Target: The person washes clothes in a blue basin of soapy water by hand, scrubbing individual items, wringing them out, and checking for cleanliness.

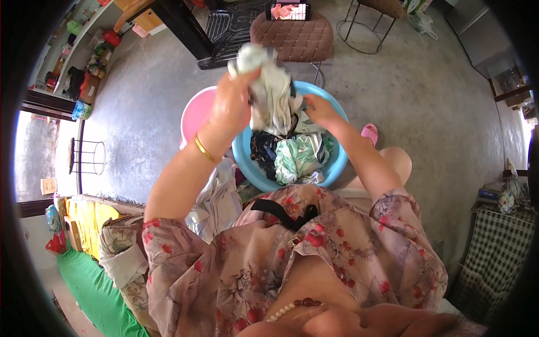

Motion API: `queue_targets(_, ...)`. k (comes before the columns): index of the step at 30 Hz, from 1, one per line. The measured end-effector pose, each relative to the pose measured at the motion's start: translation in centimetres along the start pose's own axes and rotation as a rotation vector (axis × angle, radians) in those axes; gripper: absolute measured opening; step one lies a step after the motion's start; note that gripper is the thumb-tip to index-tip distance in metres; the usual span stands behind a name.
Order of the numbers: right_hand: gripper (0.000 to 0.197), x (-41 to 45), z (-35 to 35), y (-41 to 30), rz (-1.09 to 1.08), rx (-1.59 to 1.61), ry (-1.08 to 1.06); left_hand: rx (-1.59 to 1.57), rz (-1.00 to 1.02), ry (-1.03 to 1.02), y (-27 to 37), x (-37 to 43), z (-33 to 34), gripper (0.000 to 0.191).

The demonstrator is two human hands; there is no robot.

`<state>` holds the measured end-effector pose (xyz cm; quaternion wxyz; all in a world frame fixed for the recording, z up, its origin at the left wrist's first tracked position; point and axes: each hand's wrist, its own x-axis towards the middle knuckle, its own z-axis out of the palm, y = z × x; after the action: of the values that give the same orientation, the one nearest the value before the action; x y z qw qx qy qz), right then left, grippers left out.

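A blue plastic basin (338, 167) stands on the floor before me, with dark clothes (264, 151) and a bunched green-and-white garment (298, 156) in it. Above its far left part, my left hand (236, 99) grips a pale, striped wet-looking cloth (273, 94), whose upper end is blurred. My right hand (320, 110) is at the basin's far right side, its fingers bent at the edge of the pale fabric; whether they pinch it is unclear. A pink basin (198, 111) stands to the left, partly behind my left arm.
Light clothes (221, 193) lie left of the blue basin. A brown padded stool (291, 38) beyond it bears a phone (288, 12). A black metal stand (229, 31) is beside the stool. A pink slipper (369, 133) is at right, a wire-legged stool (364, 31) farther off.
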<state>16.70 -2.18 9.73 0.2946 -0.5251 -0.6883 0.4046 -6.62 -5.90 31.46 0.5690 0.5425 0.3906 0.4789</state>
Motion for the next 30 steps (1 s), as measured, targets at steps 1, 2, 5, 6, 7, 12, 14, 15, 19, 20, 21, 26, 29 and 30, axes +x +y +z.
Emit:
queue_targets(1,0.040,-1.4,-0.3,-1.0,-0.226,-0.147,0.181,0.511,0.078,-0.002,-3.5,-1.2,-2.5,0.027)
queue_targets(2,0.041,-3.1,-0.6,-2.3,-0.450,-0.291,0.366,0.497,0.075,0.057,-7.8,-2.5,-4.8,0.028)
queue_targets(5,0.045,-7.2,-2.7,-4.4,-0.230,-0.736,0.594,0.588,0.020,0.163,-14.6,-3.6,-8.5,0.028)
queue_targets(6,0.045,-8.1,-3.1,-3.4,-0.222,-0.745,0.602,0.700,-0.038,0.215,-15.5,-3.6,-8.6,0.027)
queue_targets(7,0.048,-8.8,-3.3,-2.1,-0.063,-0.564,0.509,0.694,-0.031,0.205,-15.8,-3.6,-8.2,0.027)
queue_targets(12,0.055,-8.9,-2.1,-0.8,0.144,-0.396,0.426,0.331,-0.431,0.338,-19.7,-5.0,-8.2,0.036)
queue_targets(14,0.057,-8.4,-2.4,-1.1,0.267,-0.378,0.377,0.277,-0.426,0.428,-20.0,-4.4,-8.3,0.033)
queue_targets(15,0.057,-8.2,-2.5,-1.3,0.264,-0.380,0.381,0.275,-0.421,0.427,-20.0,-4.0,-8.3,0.033)
queue_targets(19,0.053,-7.2,-2.6,-1.5,0.277,-0.316,0.355,0.130,-0.409,0.426,-20.7,-2.9,-9.2,0.030)
queue_targets(20,0.052,-6.9,-2.6,-1.4,0.273,-0.311,0.353,0.178,-0.390,0.421,-21.0,-2.6,-9.6,0.029)
queue_targets(21,0.052,-6.8,-2.8,-1.1,0.275,-0.316,0.360,0.175,-0.386,0.414,-20.5,-2.1,-9.1,0.029)
queue_targets(26,0.050,-4.7,-4.1,-0.6,0.203,-0.365,0.412,0.121,-0.360,0.415,-19.8,0.2,-8.3,0.022)
queue_targets(29,0.046,-3.9,-2.7,-3.5,-0.079,-0.858,0.543,0.701,0.034,0.433,-22.2,-0.4,-8.5,0.020)
queue_targets(30,0.045,-4.0,-2.6,-4.3,-0.010,-0.776,0.498,0.716,0.069,0.353,-21.2,-0.4,-6.1,0.024)
